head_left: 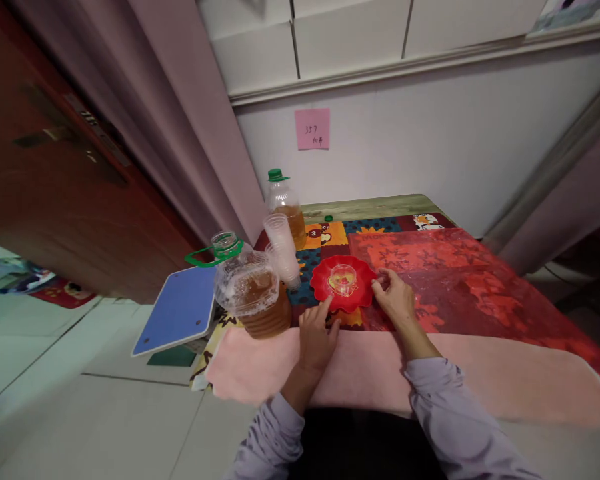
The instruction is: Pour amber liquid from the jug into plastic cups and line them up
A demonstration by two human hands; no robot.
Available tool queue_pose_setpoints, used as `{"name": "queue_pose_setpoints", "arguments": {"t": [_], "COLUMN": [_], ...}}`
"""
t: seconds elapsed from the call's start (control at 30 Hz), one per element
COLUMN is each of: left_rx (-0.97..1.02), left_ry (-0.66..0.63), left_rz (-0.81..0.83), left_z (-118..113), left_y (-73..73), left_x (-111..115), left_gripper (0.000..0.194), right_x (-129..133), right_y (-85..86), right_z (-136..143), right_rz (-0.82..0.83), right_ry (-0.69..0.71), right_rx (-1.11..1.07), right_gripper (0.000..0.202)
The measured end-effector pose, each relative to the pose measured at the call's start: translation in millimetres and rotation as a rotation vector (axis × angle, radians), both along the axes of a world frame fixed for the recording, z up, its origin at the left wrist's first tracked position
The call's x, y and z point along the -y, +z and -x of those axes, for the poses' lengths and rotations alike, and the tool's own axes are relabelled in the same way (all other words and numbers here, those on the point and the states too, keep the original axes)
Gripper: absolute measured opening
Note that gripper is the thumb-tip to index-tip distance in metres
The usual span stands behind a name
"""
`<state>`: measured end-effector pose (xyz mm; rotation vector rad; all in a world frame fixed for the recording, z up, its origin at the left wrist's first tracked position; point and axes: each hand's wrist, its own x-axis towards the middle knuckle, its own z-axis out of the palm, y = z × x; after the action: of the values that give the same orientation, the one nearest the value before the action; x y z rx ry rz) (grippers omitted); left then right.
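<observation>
A red plate with a wavy rim lies on the patterned tablecloth before me. At its middle is a clear round form, seemingly a see-through plastic cup, over a yellow printed pattern. The fingers of my right hand are closed at the plate's right rim. My left hand is at the near left rim, index finger stretched toward it and thumb apart, holding nothing. To the left stands a large uncapped plastic jug of amber liquid with a green handle. Beside it leans a stack of clear plastic cups.
A second jug with a green cap stands behind the cups. A small green cap lies near the table's back. Pink cloth covers the front edge. A blue board is at left; a pink note is on the wall.
</observation>
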<state>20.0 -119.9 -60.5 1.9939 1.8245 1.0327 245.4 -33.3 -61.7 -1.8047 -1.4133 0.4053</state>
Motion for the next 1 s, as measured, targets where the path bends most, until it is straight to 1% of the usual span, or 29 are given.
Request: {"name": "queue_pose_setpoints", "arguments": {"t": [0.1,0.17,0.27,0.37,0.47,0.53,0.6,0.7,0.8,0.9,1.0], "left_rx": [0.154,0.194,0.238,0.272,0.268,0.266,0.292,0.375,0.452,0.498,0.543], "left_ry": [0.103,0.16,0.136,0.093,0.069,0.054,0.072,0.177,0.319,0.389,0.423], "left_rz": [-0.091,-0.124,-0.11,-0.031,-0.007,-0.021,-0.025,0.019,0.081,0.091,0.087], "left_z": [11,13,3,-9,-12,-10,-8,-11,-12,-8,-2], "left_y": [-2.4,-3.9,-8.0,-13.7,-17.2,-17.0,-15.3,-11.9,-10.5,-11.9,-14.4], "left_x": [2,-1,-4,-2,7,13,13,-1,-29,-55,-72], "left_gripper": [0.036,0.038,0.053,0.068,0.072,0.073,0.075,0.085,0.096,0.099,0.1], "right_x": [-1,-2,-5,-7,-7,-7,-7,-6,-6,-6,-7], "right_y": [-0.8,-2.4,-7.0,-11.4,-12.1,-10.7,-9.1,-8.3,-9.3,-9.7,-9.2], "right_z": [-1,-1,-1,-1,-1,-1,0,1,1,1,1], "right_rz": [-0.073,-0.122,-0.162,-0.176,-0.199,-0.221,-0.242,-0.267,-0.271,-0.269,-0.269], "right_ry": [-0.018,-0.034,-0.05,-0.048,-0.051,-0.061,-0.073,-0.078,-0.086,-0.105,-0.106], "right_rx": [-0.094,-0.131,-0.155,-0.18,-0.199,-0.205,-0.207,-0.218,-0.225,-0.228,-0.248], "right_gripper": [0.058,0.065,0.069,0.069,0.067,0.065,0.064,0.063,0.062,0.062,0.063]}}
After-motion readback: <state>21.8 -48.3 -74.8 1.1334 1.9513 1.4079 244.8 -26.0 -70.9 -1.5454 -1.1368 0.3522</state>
